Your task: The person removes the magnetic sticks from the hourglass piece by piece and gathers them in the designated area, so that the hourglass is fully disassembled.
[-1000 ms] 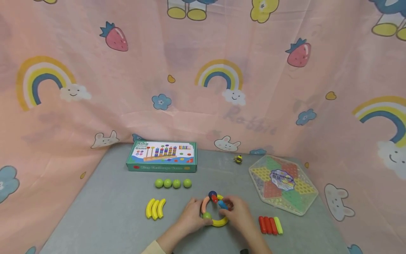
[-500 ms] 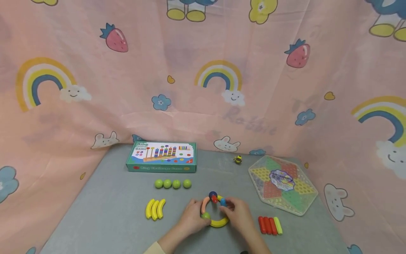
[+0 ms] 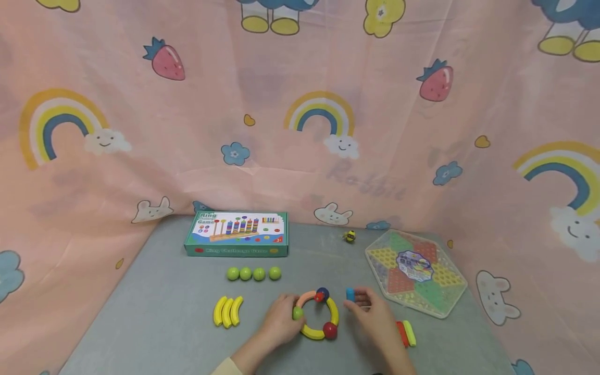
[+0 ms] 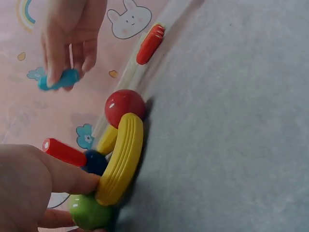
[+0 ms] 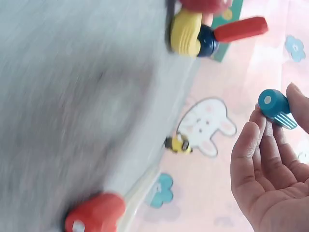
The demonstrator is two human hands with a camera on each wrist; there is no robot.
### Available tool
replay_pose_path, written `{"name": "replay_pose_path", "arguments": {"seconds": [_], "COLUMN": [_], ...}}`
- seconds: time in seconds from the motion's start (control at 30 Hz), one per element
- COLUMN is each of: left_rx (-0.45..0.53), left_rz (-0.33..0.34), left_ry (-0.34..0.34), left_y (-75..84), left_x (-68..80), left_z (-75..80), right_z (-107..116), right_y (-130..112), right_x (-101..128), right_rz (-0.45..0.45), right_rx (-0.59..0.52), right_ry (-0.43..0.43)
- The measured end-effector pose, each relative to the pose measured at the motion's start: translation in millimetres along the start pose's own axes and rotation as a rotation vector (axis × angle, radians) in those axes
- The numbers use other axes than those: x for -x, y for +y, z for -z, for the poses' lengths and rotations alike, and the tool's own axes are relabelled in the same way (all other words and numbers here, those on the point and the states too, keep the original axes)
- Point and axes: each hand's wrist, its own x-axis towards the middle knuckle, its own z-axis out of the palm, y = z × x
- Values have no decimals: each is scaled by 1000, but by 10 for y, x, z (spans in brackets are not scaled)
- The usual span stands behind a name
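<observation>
Ring of curved plastic rods and balls (image 3: 316, 315) nearly closed, left hand (image 3: 280, 324) steadying it; right hand (image 3: 370, 312) pinches blue short rod (image 3: 350, 294) beside ring, unplaced.

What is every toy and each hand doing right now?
Left hand: grips the ring at its green ball.
Right hand: pinches the short blue stick, off the ring.
Ring of curved yellow and pink pieces: flat on the grey table, a red ball joined in.
Green game box: closed.
Hexagonal checkers board: lying flat.
</observation>
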Motion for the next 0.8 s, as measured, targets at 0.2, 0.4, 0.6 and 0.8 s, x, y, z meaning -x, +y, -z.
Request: {"name": "replay_pose_path", "arguments": {"seconds": [0.2, 0.4, 0.6, 0.8], "left_rx": [-12, -30, -21, -33], "left_rz": [19, -49, -30, -55], "left_ry": [12, 26, 65, 42], "left_y": [-23, -61, -50, -43], "left_x": [-18, -40, -41, -35], "left_z": [-22, -49, -49, -39], "right_z": [227, 431, 642, 811], "right_y": [154, 428, 729, 925], "right_x": [41, 71, 54, 66], "right_rz": [-18, -44, -103, -231], "right_rx": [3, 33, 110, 158], "right_ry": [45, 64, 87, 86]}}
